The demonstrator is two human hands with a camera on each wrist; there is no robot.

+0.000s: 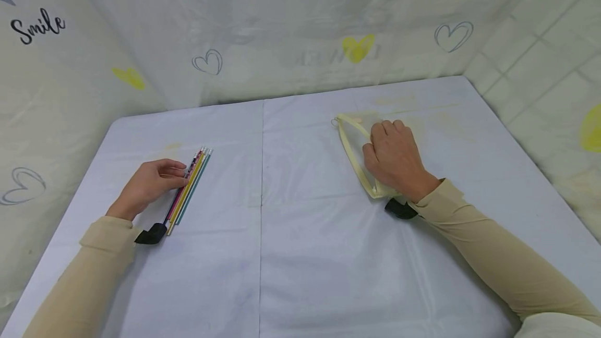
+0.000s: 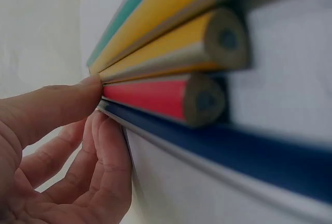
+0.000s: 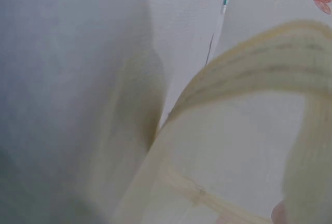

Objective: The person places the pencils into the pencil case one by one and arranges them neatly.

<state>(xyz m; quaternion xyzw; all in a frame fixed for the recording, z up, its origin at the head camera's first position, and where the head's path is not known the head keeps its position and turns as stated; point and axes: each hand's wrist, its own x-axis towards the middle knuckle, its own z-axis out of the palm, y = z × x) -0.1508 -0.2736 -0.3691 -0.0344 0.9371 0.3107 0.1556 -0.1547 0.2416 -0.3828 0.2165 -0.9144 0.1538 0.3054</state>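
Observation:
On the left of the table, my left hand (image 1: 152,184) pinches at a row of pencils (image 1: 182,197) lying side by side. In the left wrist view its thumb presses beside the pink pencil (image 2: 150,98), and the curled fingers are at the navy pencil (image 2: 207,141) on the outer side. Yellow pencils (image 2: 155,50) and a teal one lie beyond. Over at the right, my right hand (image 1: 394,153) grips a see-through pouch (image 1: 355,166) with cream trim. The right wrist view shows the pouch's raised trim (image 3: 249,71) arching up; my fingers are mostly hidden there.
A white cloth (image 1: 305,254) with a crease down its middle covers the table. Behind it hangs a printed sheet (image 1: 267,30) with hearts and words. Black straps (image 1: 401,208) sit at both wrists, the left one close to the pencils' near ends.

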